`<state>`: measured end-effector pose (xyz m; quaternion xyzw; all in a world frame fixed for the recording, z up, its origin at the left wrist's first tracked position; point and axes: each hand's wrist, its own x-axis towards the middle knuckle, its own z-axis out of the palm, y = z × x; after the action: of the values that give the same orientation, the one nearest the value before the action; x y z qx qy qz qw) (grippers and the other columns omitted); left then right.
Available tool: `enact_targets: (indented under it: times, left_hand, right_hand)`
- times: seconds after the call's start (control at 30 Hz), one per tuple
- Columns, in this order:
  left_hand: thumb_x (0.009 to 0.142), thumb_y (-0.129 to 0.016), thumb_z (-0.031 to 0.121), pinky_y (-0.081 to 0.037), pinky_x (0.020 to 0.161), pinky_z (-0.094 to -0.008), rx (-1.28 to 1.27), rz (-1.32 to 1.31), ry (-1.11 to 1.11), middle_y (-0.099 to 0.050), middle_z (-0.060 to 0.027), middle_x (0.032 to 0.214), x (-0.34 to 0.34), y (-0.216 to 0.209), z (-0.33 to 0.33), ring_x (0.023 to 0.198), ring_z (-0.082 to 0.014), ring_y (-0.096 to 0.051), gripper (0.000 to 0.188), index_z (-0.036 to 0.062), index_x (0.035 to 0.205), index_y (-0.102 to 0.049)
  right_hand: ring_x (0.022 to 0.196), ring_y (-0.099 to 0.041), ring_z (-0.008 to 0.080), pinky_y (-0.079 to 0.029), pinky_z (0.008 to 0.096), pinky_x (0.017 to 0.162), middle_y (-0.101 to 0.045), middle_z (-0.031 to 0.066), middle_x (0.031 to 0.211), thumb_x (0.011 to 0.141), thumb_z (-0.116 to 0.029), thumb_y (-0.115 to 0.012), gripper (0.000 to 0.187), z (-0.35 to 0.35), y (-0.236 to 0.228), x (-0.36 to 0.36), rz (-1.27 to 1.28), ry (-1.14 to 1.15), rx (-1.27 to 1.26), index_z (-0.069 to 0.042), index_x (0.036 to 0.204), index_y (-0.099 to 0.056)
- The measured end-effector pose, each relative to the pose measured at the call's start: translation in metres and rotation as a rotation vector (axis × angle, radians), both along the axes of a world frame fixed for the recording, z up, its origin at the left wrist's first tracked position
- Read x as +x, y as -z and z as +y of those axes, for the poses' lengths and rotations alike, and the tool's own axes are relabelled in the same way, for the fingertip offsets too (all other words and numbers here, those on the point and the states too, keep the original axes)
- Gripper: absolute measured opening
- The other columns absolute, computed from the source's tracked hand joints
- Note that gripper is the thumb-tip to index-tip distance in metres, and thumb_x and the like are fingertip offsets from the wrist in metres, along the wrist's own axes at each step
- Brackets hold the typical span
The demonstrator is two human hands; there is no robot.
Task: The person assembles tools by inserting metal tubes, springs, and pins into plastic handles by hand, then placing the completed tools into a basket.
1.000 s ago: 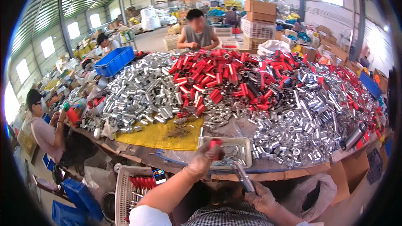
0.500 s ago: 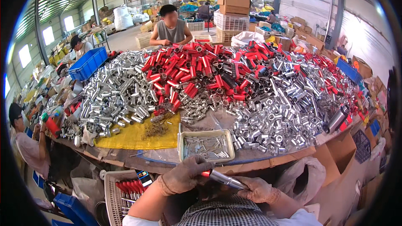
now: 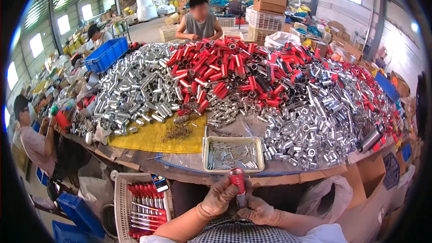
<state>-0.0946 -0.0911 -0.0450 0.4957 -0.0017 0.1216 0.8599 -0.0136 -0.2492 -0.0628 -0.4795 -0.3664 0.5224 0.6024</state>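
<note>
Just in front of my body I hold a red-and-silver metal tube (image 3: pixel 237 181) upright, its open red end tilted away from me. My left hand (image 3: pixel 219 195), in a soiled thin glove, closes round the red part from the left. Lower down, the gloved fingers of my right hand (image 3: pixel 262 209) grip the silver part. Directly beyond the tube, a pale plastic tray (image 3: pixel 205 155) at the table edge holds several small metal pins (image 3: pixel 229 153). To the left of my left arm stands a cream crate (image 3: pixel 120 198) with several red-handled silver rods (image 3: pixel 146 198) in it.
A big heap of silver tubes (image 3: pixel 130 85), red tubes (image 3: pixel 211 65) and short silver sleeves (image 3: pixel 310 139) covers the table. A yellow sheet (image 3: pixel 157 137) lies at front left. Blue bins (image 3: pixel 105 54) stand about. One person (image 3: pixel 198 22) works across the table, another (image 3: pixel 33 135) at left.
The tube has swung from lying slanted between my hands to upright, red end up. My left hand has lowered and closed on the red part. The view has shifted slightly.
</note>
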Motion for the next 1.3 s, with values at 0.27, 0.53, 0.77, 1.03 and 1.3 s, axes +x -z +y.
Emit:
enact_targets:
  times: [0.27,0.53,0.77,1.03,1.3]
  left_hand:
    - [0.095,-0.051,0.047,-0.041,0.096,-0.0318,0.169,0.015,-0.049,-0.057,-0.0059,0.115,-0.031,0.027,0.027,0.108,-0.0153,-0.052,0.058,0.0018,0.130,-0.047]
    - [0.096,-0.055,0.030,-0.048,0.087,-0.0358,-0.696,0.102,-0.043,-0.059,-0.0089,0.107,-0.063,0.074,0.028,0.097,-0.0205,-0.059,0.043,0.0038,0.129,-0.046]
    - [0.090,-0.059,0.036,-0.047,0.067,-0.0278,-0.488,0.191,-0.007,-0.059,-0.0074,0.088,-0.050,0.063,0.042,0.072,-0.0172,-0.058,0.051,0.0041,0.128,-0.046]
    - [0.088,-0.057,0.020,-0.047,0.062,-0.0262,-0.360,0.361,-0.087,-0.061,-0.0059,0.084,-0.055,0.058,0.042,0.070,-0.0159,-0.059,0.037,0.0018,0.120,-0.054]
    - [0.087,-0.060,0.009,-0.050,0.066,-0.0276,-0.417,0.363,-0.019,-0.063,-0.0052,0.088,-0.055,0.042,0.023,0.073,-0.0156,-0.061,0.037,0.0030,0.123,-0.054]
  right_hand:
    - [0.089,-0.058,0.0294,-0.046,0.0393,0.079,-0.060,0.0135,0.089,0.091,-0.048,-0.057,0.047,0.046,0.003,0.029,-0.760,-0.291,-0.077,-0.001,0.095,-0.055]
    - [0.085,-0.067,0.0259,-0.054,0.0327,0.076,-0.068,0.0134,0.090,0.086,-0.029,-0.061,0.025,0.200,-0.063,0.141,-1.400,-0.369,-0.483,-0.008,0.094,-0.070]
    - [0.102,-0.065,0.0328,-0.053,0.0420,0.084,-0.067,0.0183,0.109,0.071,-0.038,-0.071,0.044,0.279,-0.018,0.178,-1.848,-0.316,-0.920,-0.006,0.100,-0.072]
    - [0.102,-0.065,0.0318,-0.050,0.0411,0.089,-0.068,0.0144,0.109,0.075,-0.035,-0.066,0.037,0.244,-0.022,0.196,-1.530,-0.111,-0.649,-0.011,0.103,-0.071]
    - [0.096,-0.066,0.0353,-0.051,0.0416,0.085,-0.067,0.0210,0.107,0.076,-0.036,-0.064,0.041,0.259,-0.003,0.191,-1.647,-0.326,-0.722,-0.003,0.099,-0.071]
